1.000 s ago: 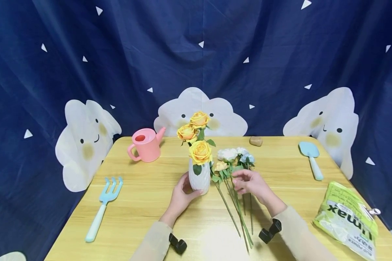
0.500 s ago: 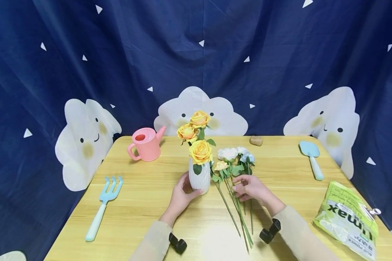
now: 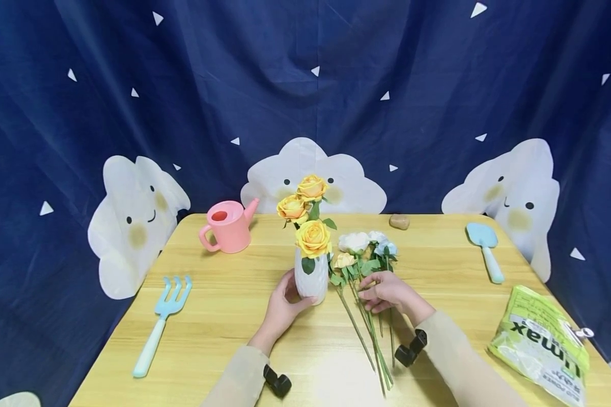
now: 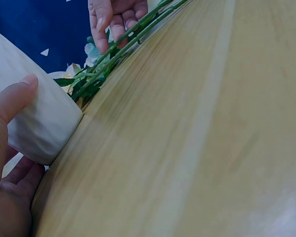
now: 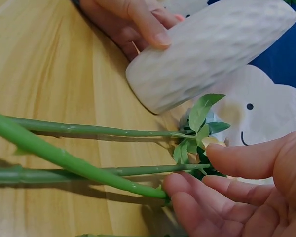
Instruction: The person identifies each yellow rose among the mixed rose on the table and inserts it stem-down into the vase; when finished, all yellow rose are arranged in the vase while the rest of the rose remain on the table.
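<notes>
My left hand (image 3: 282, 305) holds a white textured vase (image 3: 310, 280) near its base, thumb in front and fingers round the far side. The vase stands upright with several yellow roses (image 3: 313, 237) in it. Just right of it, loose artificial flowers lie on the table: a white bloom (image 3: 353, 242), a small peach bloom (image 3: 344, 259) and a pale blue bloom (image 3: 385, 247). Over their green stems (image 3: 374, 333) is my right hand (image 3: 387, 291). In the right wrist view its thumb (image 5: 244, 159) stands apart from the fingers, and a green stem (image 5: 79, 165) reaches its fingertips.
A pink watering can (image 3: 229, 226) stands at the back left, with a blue hand fork (image 3: 162, 322) nearer me. Toward the right edge lie a blue trowel (image 3: 485, 249) and a clipped green bag (image 3: 542, 345). A brown stone (image 3: 399, 221) sits at the table's back edge.
My right hand and forearm have shifted slightly left over the stems, and the stem ends have moved a little left. My left hand keeps its hold on the vase.
</notes>
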### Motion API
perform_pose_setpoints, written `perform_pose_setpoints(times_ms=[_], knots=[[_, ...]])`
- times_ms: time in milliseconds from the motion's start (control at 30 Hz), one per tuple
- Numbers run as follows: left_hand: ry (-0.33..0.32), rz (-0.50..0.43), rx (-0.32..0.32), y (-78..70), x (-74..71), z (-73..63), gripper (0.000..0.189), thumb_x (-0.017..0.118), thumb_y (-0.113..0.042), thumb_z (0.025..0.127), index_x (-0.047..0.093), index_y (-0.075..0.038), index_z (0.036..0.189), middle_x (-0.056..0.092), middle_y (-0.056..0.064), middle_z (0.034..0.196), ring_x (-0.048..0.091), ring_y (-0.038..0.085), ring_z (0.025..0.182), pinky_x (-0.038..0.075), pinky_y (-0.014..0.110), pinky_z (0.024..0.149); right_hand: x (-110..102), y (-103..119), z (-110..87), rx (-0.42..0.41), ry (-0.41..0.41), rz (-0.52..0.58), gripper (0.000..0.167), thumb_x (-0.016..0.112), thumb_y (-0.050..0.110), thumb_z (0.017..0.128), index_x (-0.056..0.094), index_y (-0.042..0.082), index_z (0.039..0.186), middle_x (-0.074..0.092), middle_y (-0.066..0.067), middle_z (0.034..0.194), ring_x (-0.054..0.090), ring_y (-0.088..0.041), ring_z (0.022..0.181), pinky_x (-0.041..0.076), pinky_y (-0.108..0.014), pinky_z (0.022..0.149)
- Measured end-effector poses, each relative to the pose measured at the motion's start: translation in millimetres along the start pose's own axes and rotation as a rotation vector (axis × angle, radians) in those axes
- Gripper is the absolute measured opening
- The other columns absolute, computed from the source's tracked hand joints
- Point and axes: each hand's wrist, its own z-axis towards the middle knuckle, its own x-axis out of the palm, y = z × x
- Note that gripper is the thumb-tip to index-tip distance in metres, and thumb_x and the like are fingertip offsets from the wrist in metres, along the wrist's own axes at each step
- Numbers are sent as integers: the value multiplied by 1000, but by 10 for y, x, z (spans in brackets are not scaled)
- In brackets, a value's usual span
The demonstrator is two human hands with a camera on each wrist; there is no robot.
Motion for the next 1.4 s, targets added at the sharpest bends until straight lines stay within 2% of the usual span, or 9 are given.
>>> perform_pose_setpoints(times_ms=[233,467,700,1100,1400], knots=[[21,-24,-19,-26,2,-3,73,82,-18,70,46,-17,134,56,5,126,51,21,114,41,40,97,36,48,56,36,-54,-50,32,66,2,83,54,-9,110,67,-17,79,65,-22,58,55,-34,53],[42,-23,7,-312,-37,-58,71,80,-10,73,43,-3,134,55,14,125,51,29,113,42,46,96,125,89,64,22,-101,-165,25,69,1,81,55,-7,101,68,-15,75,65,-26,59,54,-33,50],[45,-26,-6,-331,-52,-61,71,80,-10,73,44,-6,134,55,13,125,51,29,113,42,47,96,196,109,104,-4,-135,-258,22,71,1,78,57,-6,93,66,-12,68,65,-27,57,53,-33,49],[47,-26,-12,-347,-39,-59,70,80,-9,73,45,-6,134,55,13,125,52,28,113,42,44,96,237,92,148,20,-85,-205,20,68,-4,78,56,-7,94,64,-15,69,62,-24,52,54,-34,50],[52,-32,-19,-333,-45,-55,71,80,-9,73,44,-7,135,54,13,127,50,28,115,41,43,98,156,64,147,0,-48,-33,31,64,-9,80,53,-10,108,60,-15,70,58,-19,53,54,-32,52]])
